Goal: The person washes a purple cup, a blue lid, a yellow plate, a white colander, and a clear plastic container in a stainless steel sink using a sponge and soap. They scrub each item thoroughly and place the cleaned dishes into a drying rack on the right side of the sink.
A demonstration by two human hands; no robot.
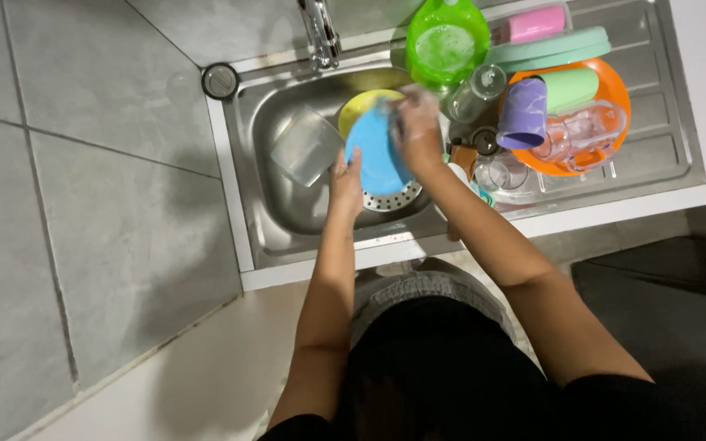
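Observation:
I hold a round blue plate [376, 151] tilted over the steel sink [259, 171]. My left hand [345, 181] grips its lower left edge. My right hand [417, 131] presses on the plate's face near the top right, blurred with motion; whether it holds a sponge I cannot tell. A yellow plate [359, 106] lies in the basin just behind the blue one. A clear square container [306, 147] rests in the basin to the left. The drain strainer [392, 198] shows under the blue plate.
The tap [320, 33] stands at the sink's back. On the drainboard [663, 155] to the right sit a green bowl [447, 41], an orange plate [614, 90], a purple cup [523, 113], clear glasses [500, 173], a pink container [537, 23]. Grey tiles lie to the left.

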